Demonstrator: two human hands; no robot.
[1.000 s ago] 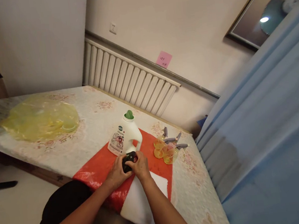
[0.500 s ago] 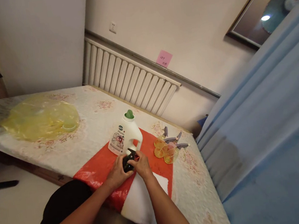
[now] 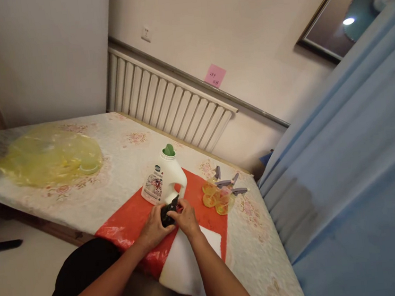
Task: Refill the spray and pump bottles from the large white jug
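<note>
Both bare forearms are stretched forward from the lower edge of the view and are drawn together towards the middle. The left hand (image 3: 154, 227) is laid palm down, its fingers curled inward at the front. The right hand (image 3: 185, 218) is set just beside it, touching it at the fingertips, with the wrist slightly raised and the fingers bent in a pinch. Both hands are closed round something small and dark held between them.
</note>
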